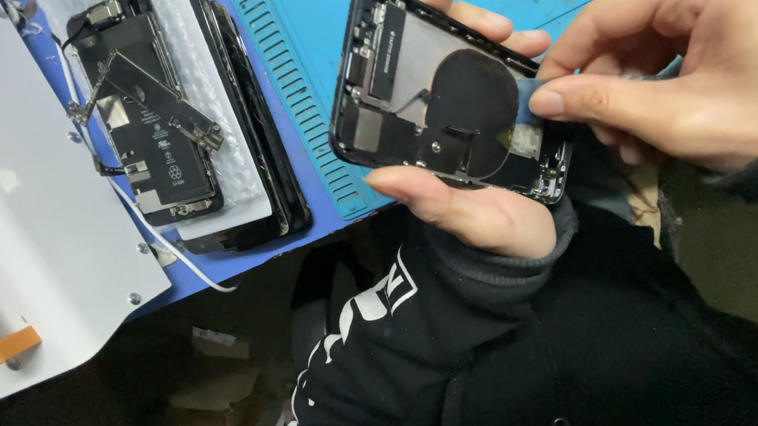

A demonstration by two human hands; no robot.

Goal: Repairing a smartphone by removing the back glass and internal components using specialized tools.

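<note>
My left hand (474,201) grips an opened black phone housing (410,74) from below, with the fingers wrapped round its far edge. Its inside faces me, with a round black coil and small metal parts showing. My right hand (697,58) pinches a small light-blue piece (530,90) between thumb and forefinger and presses it against the housing's lower right part, beside a pale patch. Both sleeves are dark.
A blue ridged work mat (306,87) covers the bench, with small loose parts near its far edge. At left, a battery and cables (151,125) lie on bubble wrap atop stacked black phone parts (264,140). A white machine (4,220) stands at far left.
</note>
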